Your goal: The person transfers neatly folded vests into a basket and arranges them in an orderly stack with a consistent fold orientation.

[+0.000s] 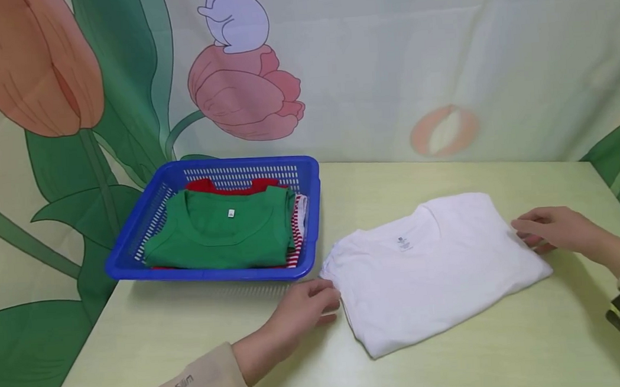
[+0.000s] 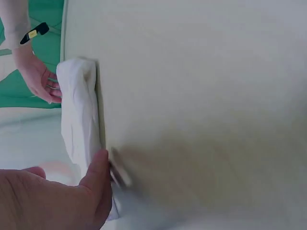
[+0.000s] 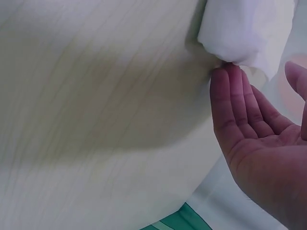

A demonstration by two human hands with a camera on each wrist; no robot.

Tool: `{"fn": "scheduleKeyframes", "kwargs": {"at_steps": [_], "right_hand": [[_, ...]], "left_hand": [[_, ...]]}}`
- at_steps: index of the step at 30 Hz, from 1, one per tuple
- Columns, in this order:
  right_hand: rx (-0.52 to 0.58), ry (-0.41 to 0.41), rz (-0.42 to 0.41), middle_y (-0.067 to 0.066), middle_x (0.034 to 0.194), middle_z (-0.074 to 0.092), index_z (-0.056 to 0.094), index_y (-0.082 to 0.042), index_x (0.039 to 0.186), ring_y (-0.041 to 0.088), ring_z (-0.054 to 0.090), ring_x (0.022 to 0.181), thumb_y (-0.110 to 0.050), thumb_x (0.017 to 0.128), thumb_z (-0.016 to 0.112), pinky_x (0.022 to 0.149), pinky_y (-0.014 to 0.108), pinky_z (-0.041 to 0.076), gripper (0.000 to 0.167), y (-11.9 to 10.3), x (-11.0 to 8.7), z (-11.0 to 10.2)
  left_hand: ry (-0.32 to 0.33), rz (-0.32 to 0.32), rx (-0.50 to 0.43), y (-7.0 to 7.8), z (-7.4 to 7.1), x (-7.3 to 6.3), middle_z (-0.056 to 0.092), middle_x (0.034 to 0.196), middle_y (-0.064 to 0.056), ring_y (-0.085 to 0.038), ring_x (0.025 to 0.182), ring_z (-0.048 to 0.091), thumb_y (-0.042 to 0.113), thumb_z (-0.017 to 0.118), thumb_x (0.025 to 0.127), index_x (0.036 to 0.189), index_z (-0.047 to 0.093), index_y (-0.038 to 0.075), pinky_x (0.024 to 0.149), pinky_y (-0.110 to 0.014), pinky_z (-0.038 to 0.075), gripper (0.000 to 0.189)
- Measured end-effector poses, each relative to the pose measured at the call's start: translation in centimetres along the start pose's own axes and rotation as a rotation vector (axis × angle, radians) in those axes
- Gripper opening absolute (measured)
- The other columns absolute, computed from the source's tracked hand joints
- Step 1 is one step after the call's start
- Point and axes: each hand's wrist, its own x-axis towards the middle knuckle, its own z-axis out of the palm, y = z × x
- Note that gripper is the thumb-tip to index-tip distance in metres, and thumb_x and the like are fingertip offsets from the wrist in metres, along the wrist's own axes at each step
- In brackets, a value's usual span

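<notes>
A folded white T-shirt (image 1: 432,275) lies on the table, its neckline and printed label facing up. My left hand (image 1: 308,305) is at the shirt's left edge, fingers loosely bent and fingertips right by the cloth. On the opposite side, my right hand (image 1: 557,231) has its fingertips at the shirt's right edge. In the right wrist view the fingers of that hand (image 3: 259,120) are nearly straight, palm turned up, with the tips against the underside of the white fold. The left wrist view shows the shirt (image 2: 79,110) as a low, thick stack between both hands.
A blue plastic basket (image 1: 214,275) stands at the back left of the pale table (image 1: 190,325). Inside lie a folded green shirt (image 1: 222,234), something red behind it and red-striped cloth (image 1: 295,236). A flower-printed curtain (image 1: 356,84) hangs behind the table.
</notes>
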Motion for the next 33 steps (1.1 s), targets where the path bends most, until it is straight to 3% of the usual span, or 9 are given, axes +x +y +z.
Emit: {"fn": "scheduleKeyframes", "kwargs": {"at_steps": [4,14,21,27,33], "right_hand": [[0.02,-0.015,0.02,0.034,0.131,0.065,0.049,0.019,0.143,0.034,0.072,0.11,-0.043,0.112,0.055,0.084,0.036,0.065,0.07,-0.1,0.2,-0.1],[0.062,-0.029,0.062,0.022,0.124,0.069,0.052,0.017,0.141,0.026,0.069,0.108,-0.048,0.111,0.055,0.086,0.035,0.064,0.072,0.1,0.6,0.1],[0.022,-0.029,0.082,0.013,0.106,0.064,0.06,0.012,0.134,0.023,0.061,0.098,-0.049,0.108,0.061,0.079,0.03,0.06,0.066,-0.6,0.7,0.4],[-0.003,-0.032,0.083,0.005,0.091,0.056,0.065,0.006,0.128,0.02,0.055,0.087,-0.05,0.106,0.064,0.07,0.029,0.052,0.061,-1.2,0.9,0.7],[0.005,-0.029,0.067,-0.001,0.076,0.05,0.066,0.005,0.125,0.014,0.048,0.07,-0.048,0.105,0.065,0.061,0.029,0.042,0.057,-1.2,1.0,1.1]], "left_hand": [[-0.022,-0.039,-0.072,-0.3,0.2,0.1,0.064,0.138,-0.025,-0.036,0.124,0.068,0.013,0.061,0.103,0.142,0.055,-0.015,0.098,-0.043,0.062,0.049],[-0.083,-0.055,-0.216,-0.9,1.0,0.6,0.062,0.138,-0.025,-0.032,0.123,0.067,0.013,0.06,0.104,0.147,0.047,-0.017,0.097,-0.045,0.062,0.054],[-0.137,-0.07,-0.224,-1.2,1.6,1.5,0.071,0.117,-0.021,-0.023,0.105,0.071,0.017,0.06,0.105,0.125,0.059,-0.011,0.094,-0.042,0.063,0.034],[-0.145,-0.089,-0.224,-1.2,2.0,1.7,0.072,0.115,-0.018,-0.021,0.102,0.071,0.02,0.061,0.105,0.125,0.059,-0.009,0.092,-0.041,0.064,0.035],[-0.2,-0.144,-0.227,-1.3,2.4,2.3,0.076,0.112,-0.016,-0.021,0.099,0.074,0.023,0.062,0.105,0.128,0.06,-0.009,0.091,-0.042,0.064,0.039]]}}
